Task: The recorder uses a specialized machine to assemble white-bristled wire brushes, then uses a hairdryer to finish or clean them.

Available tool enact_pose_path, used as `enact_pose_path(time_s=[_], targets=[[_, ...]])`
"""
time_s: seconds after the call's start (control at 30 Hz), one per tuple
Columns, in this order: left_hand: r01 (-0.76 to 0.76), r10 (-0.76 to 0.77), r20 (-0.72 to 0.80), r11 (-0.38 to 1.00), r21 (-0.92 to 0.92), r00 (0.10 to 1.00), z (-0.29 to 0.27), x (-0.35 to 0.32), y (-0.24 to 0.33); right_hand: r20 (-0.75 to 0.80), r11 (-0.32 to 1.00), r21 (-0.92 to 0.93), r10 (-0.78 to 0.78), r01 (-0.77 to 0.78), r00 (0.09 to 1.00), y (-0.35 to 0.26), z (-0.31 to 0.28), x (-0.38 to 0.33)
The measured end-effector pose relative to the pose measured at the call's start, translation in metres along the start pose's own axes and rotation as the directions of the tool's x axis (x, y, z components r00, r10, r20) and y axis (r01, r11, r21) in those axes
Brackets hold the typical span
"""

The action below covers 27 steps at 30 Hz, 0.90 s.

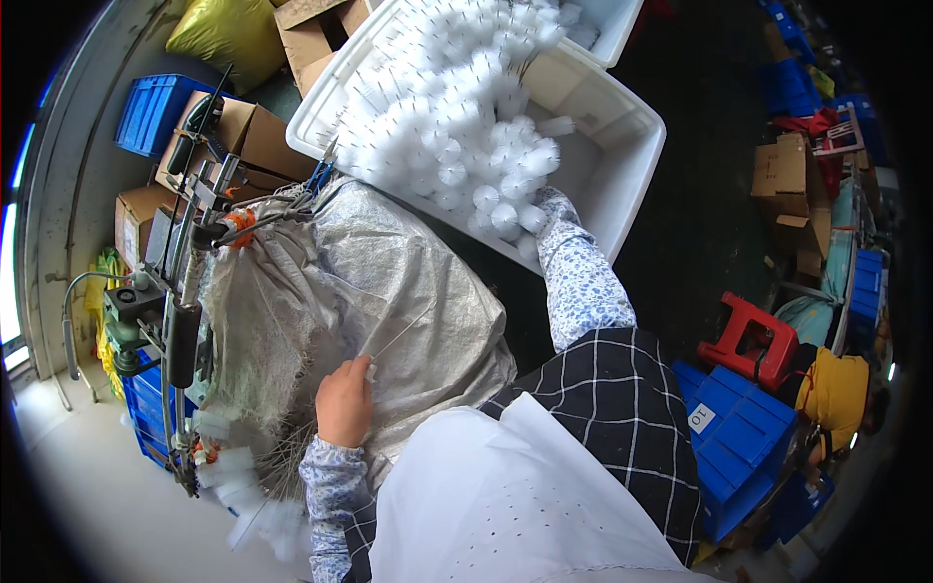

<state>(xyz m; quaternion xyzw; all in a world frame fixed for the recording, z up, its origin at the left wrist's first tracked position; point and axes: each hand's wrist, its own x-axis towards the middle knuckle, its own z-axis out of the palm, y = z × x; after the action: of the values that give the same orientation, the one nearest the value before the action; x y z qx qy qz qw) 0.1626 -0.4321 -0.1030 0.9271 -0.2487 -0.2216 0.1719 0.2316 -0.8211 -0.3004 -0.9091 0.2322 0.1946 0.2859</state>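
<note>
My left hand (345, 400) is closed, with a thin wire (398, 335) sticking out from its fingertips over a grey woven sack cloth (418, 262). A small white bit shows at the fingers. My right arm, in a blue-flowered sleeve (583, 282), reaches into a white plastic tub (639, 146). The hand itself is hidden at the edge of a heap of white round-bristled brushes (437, 126) with thin wire stems. Below the sack cloth, beside my left forearm, lie more white brushes (233, 476), their wire stems bundled together.
On the left stands a metal stand with a machine (126, 311). Pliers (323, 170) with blue handles sit at the cloth's top. Cardboard boxes (262, 136) and a blue crate (155, 112) stand behind. At right are a red stool (748, 335), a blue bin (739, 428) and a person in yellow (834, 389).
</note>
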Motion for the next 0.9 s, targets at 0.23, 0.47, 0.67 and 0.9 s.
enact_pose_path(time_s=[0.23,0.47,0.67,0.9], targets=[[0.021,-0.022,-0.021,1.000,-0.015,1.000,-0.004,-0.006,-0.004,0.078,0.997,-0.039,0.077,-0.074,0.994,0.009,-0.020,-0.018],[0.027,-0.028,-0.031,0.999,-0.029,0.999,-0.009,-0.007,-0.002,0.147,0.986,-0.079,0.160,-0.150,0.976,0.007,-0.036,-0.026],[-0.001,0.001,-0.012,0.999,-0.048,1.000,-0.003,-0.007,0.000,0.209,0.968,-0.103,0.247,-0.230,0.946,-0.032,-0.025,-0.018],[-0.011,0.009,-0.053,0.999,-0.040,0.999,-0.009,-0.008,0.002,0.094,0.946,-0.056,0.323,-0.319,0.942,0.006,-0.012,-0.015]])
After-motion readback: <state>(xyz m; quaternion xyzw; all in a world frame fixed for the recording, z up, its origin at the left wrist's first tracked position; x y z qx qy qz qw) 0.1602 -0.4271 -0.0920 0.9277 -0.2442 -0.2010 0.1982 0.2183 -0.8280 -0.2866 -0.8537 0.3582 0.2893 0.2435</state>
